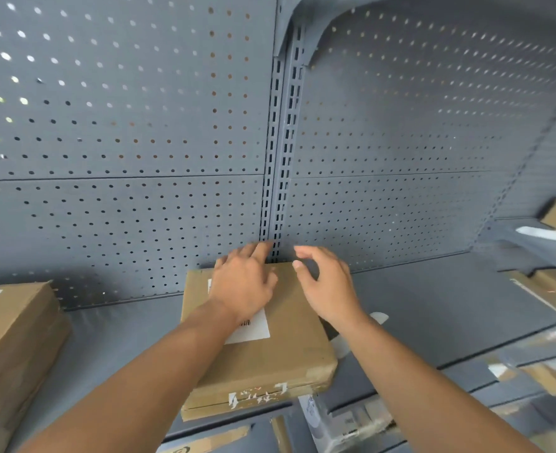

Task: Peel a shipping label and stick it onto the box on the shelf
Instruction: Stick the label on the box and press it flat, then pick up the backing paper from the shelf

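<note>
shelf (433,308): grey metal | on it: flat cardboard box (270,354) centre, larger box (15,338) left

The box (263,338) is plain brown cardboard, matt and slightly creased, with strips of pale tape along its near edge, and the label (253,326) on its top is smooth white paper. The shelf (433,305) and the perforated back panel (123,125) look like grey painted metal with a dull, even finish. The box at the left (12,338) is the same matt brown cardboard.
</note>
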A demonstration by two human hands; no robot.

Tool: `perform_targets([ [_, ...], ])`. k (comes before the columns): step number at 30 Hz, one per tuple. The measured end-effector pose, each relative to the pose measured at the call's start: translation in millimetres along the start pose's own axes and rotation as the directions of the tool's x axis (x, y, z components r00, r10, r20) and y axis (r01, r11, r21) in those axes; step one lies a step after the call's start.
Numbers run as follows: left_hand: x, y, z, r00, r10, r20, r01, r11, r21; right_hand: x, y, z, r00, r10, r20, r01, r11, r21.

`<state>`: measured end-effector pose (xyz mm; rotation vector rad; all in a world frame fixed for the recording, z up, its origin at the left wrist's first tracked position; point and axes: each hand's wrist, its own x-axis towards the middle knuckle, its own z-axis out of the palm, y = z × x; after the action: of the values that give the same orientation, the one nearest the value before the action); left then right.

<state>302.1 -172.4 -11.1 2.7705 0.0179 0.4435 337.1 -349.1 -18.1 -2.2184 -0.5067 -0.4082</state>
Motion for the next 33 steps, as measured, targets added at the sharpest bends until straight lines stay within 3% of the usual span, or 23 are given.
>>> perform_targets([
  [7, -12, 85, 10, 0.981, 0.194, -0.025, -0.194, 0.95, -0.243, -38, 40, -70, 0.999, 0.051, 0.001, -0.051, 0.989, -0.136],
  [16, -20, 171, 56, 0.949, 0.306, 0.079, -0.271, 0.915, -0.299, -102, 87, -149, 0.979, 0.194, -0.057, -0.202, 0.945, -0.257],
  [19, -19, 187, 72, 0.949, 0.299, 0.099, -0.264, 0.927, -0.265, -120, 107, -167, 0.974, 0.221, -0.05, -0.226, 0.934, -0.275],
  [25, -17, 210, 114, 0.917, 0.158, 0.366, -0.15, 0.987, -0.05, -136, 140, -188, 0.958, 0.283, -0.041, -0.284, 0.924, -0.256],
  [33, -23, 201, 150, 0.897, 0.0, 0.443, -0.06, 0.991, 0.121, -130, 160, -196, 0.956, 0.292, 0.004, -0.285, 0.937, -0.201],
])
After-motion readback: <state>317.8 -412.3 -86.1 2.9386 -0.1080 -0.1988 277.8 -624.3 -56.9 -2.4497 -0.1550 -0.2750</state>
